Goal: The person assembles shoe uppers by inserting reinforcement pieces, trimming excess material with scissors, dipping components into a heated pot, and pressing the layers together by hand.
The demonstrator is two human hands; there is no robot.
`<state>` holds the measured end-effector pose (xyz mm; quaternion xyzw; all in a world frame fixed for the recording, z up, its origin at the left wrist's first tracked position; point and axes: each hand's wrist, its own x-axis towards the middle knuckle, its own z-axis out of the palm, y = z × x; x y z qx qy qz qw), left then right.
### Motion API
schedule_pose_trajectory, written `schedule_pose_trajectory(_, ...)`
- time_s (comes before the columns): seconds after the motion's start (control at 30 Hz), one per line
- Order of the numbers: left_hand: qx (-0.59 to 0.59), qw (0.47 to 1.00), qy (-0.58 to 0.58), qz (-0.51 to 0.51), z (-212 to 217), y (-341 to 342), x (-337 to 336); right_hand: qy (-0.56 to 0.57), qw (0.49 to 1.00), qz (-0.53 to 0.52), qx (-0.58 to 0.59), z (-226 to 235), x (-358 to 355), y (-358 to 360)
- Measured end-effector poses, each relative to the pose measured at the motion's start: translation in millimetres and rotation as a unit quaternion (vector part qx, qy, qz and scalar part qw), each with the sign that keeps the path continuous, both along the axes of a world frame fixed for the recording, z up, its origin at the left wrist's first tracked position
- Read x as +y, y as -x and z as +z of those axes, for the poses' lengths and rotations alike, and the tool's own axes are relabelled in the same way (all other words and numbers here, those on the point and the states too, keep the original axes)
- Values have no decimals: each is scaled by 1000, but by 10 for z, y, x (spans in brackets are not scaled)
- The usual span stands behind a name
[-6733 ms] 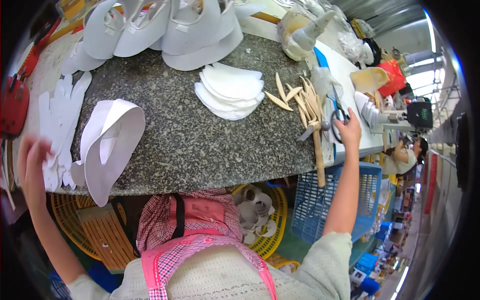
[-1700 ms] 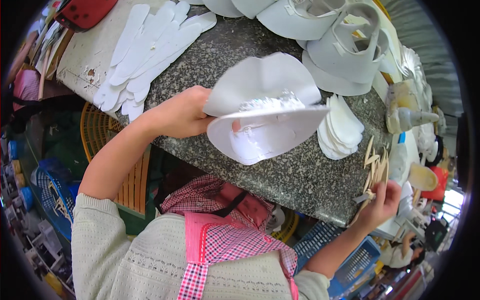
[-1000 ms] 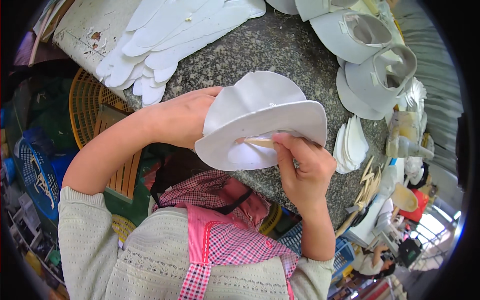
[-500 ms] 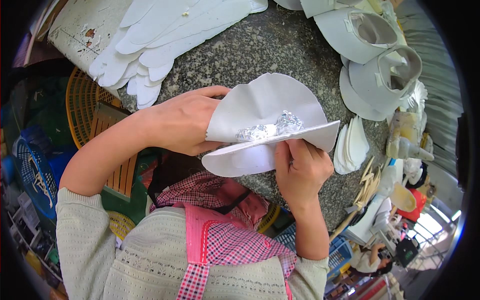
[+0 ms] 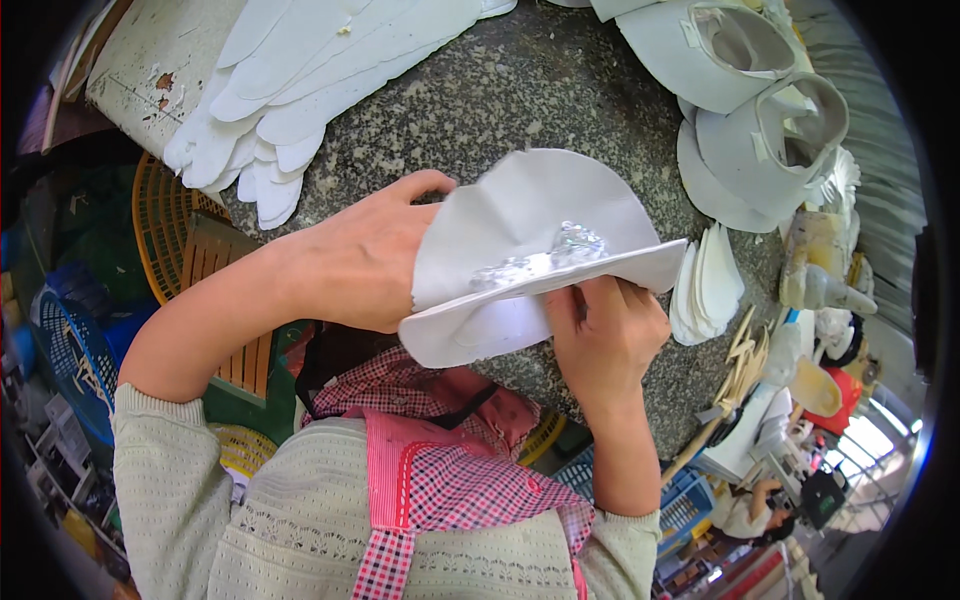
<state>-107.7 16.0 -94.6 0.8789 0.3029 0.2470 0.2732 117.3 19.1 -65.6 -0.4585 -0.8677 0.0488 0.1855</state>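
In the head view, the right hand (image 5: 612, 340), which was over by the bundle of pale wooden sticks (image 5: 742, 365) in an earlier picture, has come across to the flared white piece (image 5: 562, 200). A second ago a thin pale stick showed between its fingers; now the piece's front flap has tipped and covers it, while the crinkled silver foil (image 5: 580, 243) in the fold has come into sight. That puts both hands on the same piece, with the right one apparently busy on the underside of the flap.

The left hand (image 5: 365, 255) grips the piece at its left end, forefinger crooked outward and the rest partly behind the material. The right hand is curled up under the flap's edge; its fingertips are hidden, so whether it pinches anything I cannot tell.

The piece is held up above the near edge of the speckled tabletop (image 5: 430, 120). Its long axis follows the flap, slanting from lower left to upper right. The wavy-rimmed back wall rises away from the person, and the flap leans toward the apron (image 5: 450, 475).
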Motion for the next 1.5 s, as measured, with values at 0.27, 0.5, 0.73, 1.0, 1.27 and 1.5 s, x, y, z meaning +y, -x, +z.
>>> schedule_pose_trajectory(0.27, -15, 1000, 10, -11, 41, -102, 84, -9, 999, -18, -26, -70, 21, -18)
schedule_pose_trajectory(0.5, -34, 999, -12, -26, 119, -198, 218, 89, 995, -8, 53, -48, 89, -158)
schedule_pose_trajectory(0.73, -4, 1000, 22, -17, 97, -228, 238, 61, 987, 3, 148, -85, 99, -172)
schedule_pose_trajectory(1.0, -18, 999, 21, -34, 64, -281, 264, 94, 987, -39, 127, -123, 120, -144)
schedule_pose_trajectory(1.27, -30, 1000, -4, 1, 69, -402, 355, 148, 975, -61, 153, -142, 172, -151)
schedule_pose_trajectory(1.5, 10, 997, 74, -29, 139, -399, 396, 140, 969, -53, 194, -211, 197, -184)
